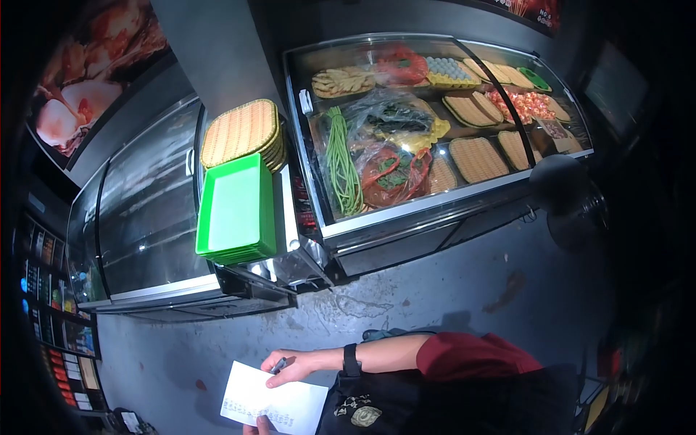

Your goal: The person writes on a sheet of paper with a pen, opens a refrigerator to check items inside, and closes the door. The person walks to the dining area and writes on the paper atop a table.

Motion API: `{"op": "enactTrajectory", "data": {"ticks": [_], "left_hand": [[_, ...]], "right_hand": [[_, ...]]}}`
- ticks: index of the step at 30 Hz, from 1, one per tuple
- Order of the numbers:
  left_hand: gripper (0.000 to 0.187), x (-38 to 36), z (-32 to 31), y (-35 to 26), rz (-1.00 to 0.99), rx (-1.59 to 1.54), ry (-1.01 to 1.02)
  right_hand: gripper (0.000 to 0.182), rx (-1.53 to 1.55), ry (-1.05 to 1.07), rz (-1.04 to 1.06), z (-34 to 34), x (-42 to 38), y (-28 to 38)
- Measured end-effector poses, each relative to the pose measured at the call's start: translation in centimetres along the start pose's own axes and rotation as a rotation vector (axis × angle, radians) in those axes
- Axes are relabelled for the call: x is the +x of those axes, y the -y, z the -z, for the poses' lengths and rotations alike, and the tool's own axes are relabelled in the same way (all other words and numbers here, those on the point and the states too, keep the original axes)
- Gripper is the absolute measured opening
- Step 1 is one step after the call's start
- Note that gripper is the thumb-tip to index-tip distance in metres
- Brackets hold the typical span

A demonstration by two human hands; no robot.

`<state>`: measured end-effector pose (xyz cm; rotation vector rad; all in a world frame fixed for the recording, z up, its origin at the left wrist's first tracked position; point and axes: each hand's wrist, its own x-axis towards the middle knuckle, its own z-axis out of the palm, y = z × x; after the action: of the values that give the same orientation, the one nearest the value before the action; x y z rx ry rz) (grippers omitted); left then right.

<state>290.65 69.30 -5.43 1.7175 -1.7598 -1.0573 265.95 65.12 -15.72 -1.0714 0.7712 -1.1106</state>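
Observation:
My right hand (pixel 288 367) reaches in from the right, below a dark red sleeve and a black wrist strap. Its fingers are closed around a dark pen (pixel 278 365), and the thumb lies over the upper edge of a white sheet of paper (pixel 279 399). Rows of small handwriting cover the lower part of the sheet. At the bottom edge of the view, my left hand (pixel 258 426) pinches the paper from below; only a thumb and a bit of a finger show. The paper is held in front of a black apron (pixel 406 402) with a pale printed emblem.
A glass-topped display case (pixel 395 221) holds vegetables in bags, long green beans (pixel 341 163), eggs (pixel 449 70) and woven trays. Beside it are stacked green trays (pixel 233 206) and stacked woven trays (pixel 241 134). Another glass case (pixel 148 210) stands left. Grey floor (pixel 377 312) lies between.

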Motion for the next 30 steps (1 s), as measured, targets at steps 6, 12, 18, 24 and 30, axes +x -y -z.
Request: {"op": "enactTrajectory", "data": {"ticks": [6,12,18,24,30], "left_hand": [[0.019,-0.9,-1.0,-2.3,-0.067,0.026,-0.054],[0.019,-1.0,-1.2,-3.2,-0.075,0.039,-0.030],[0.023,-1.5,-1.6,-4.7,-0.085,0.065,-0.034],[0.026,-1.8,-1.4,-4.8,-0.061,0.139,-0.008],[0.026,-2.2,-1.7,-4.6,-0.087,0.075,-0.023]], "right_hand": [[0.027,0.034,0.022,0.024,0.3,-0.9,1.2],[0.033,0.022,0.019,-0.007,0.5,-1.7,2.7],[0.043,0.004,-0.001,-0.054,0.5,-2.9,4.3],[0.041,0.019,-0.001,-0.021,0.3,-2.6,3.0],[0.033,0.049,-0.024,0.052,-0.4,-2.1,0.2]]}}
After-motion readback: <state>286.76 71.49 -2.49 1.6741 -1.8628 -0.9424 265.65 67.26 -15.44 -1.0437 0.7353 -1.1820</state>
